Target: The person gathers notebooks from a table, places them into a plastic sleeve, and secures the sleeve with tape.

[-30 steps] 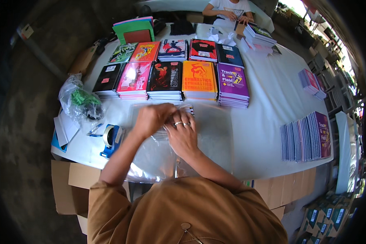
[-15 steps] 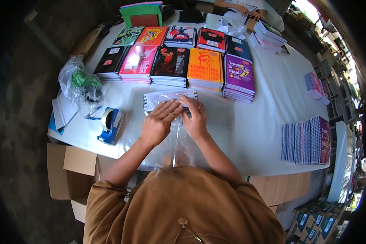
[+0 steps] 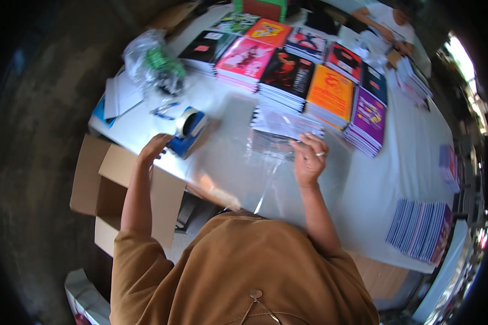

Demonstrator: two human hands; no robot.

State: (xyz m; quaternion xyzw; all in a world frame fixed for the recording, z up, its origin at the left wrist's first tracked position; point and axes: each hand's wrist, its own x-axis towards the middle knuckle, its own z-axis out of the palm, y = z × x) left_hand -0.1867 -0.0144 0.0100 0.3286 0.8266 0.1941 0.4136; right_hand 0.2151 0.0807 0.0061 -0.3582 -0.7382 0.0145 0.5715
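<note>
My left hand (image 3: 157,147) is at the front end of a blue tape dispenser (image 3: 185,142), fingertips against or very near it. Blur hides whether those fingers pinch anything. A roll of tape (image 3: 186,122) sits in the dispenser. My right hand (image 3: 310,160), with a ring on one finger, has its thumb and fingers closed on the edge of a clear plastic bag (image 3: 274,145). Partly under that plastic lies a white pad of spiral-bound notebooks (image 3: 287,120), in front of the notebook stacks.
Stacked notebooks with coloured covers, among them an orange stack (image 3: 329,93), stand along the far side. A plastic bag with green stuff (image 3: 156,62) lies left. An upright notebook row (image 3: 417,230) stands right. Below the left edge is an open carton (image 3: 119,168). Another person (image 3: 387,24) sits far right.
My left hand has left the wrapped notebooks and gone left to the tape dispenser. My right hand stays by the plastic, now at its right side. The whole view has turned and shifted.
</note>
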